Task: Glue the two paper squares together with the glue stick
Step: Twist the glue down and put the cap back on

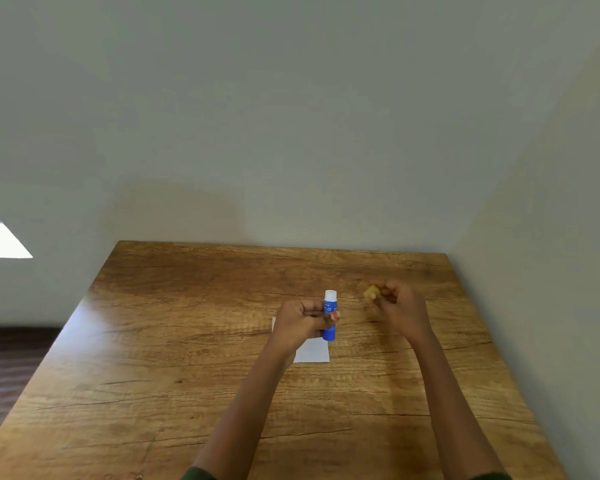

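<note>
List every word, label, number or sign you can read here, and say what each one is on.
Nothing can be read.
Glue stick, held upright in the left hand: faint white print on its blue label, too small and blurred to read.
Yellow cap in the right hand: no marking visible.
White paper on the table: blank.

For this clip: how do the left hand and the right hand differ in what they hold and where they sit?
The left hand grips the blue glue stick upright by its body, white tip exposed; the right hand pinches the small yellow cap. The left hand hovers over the white paper; the right hand is off to the side, above bare wooden table. The left hand looks sharp, the right hand motion-blurred. Both are raised, fingers closed.
</note>
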Tool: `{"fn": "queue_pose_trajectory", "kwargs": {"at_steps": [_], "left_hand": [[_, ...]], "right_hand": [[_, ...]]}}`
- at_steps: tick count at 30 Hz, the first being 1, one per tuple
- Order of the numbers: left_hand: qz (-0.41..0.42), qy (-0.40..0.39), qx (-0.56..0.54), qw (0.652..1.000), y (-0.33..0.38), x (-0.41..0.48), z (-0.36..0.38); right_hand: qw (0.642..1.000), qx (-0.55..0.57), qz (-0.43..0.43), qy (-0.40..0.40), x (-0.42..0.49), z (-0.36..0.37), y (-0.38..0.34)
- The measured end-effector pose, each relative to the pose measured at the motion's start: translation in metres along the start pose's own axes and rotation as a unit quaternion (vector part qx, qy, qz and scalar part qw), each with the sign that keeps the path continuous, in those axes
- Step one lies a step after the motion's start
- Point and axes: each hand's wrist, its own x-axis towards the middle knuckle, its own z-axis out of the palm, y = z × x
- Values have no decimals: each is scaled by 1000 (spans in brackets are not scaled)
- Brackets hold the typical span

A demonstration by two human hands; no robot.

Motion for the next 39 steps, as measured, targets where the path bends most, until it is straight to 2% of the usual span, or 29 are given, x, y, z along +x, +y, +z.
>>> {"fn": "queue_pose_trajectory", "kwargs": {"at_steps": [3,7,13,18,30,35,39], "left_hand": [[-6,-5,4,1000,-1,0,-1],[-5,-11,12,1000,0,-1,-1],[2,-8,18,1000,4,-3,-4],[22,6,42,999,3,-4,0],[85,59,93,990,1,-9,11],[112,70,111,985,2,-13,16],[130,73,117,982,1,-14,16]], "right_hand": [[988,143,-11,-60,-11,-1,-27],[974,183,-38,-129,-21,5,-53],[978,118,-69,-156,-26,6,-69],[982,-32,-98,-158,-28,4,-80],[983,-136,-80,-94,-45,7,-95],[980,-179,-84,-23,-55,15,-98],[985,-150,-83,-1,-60,21,-88]]}}
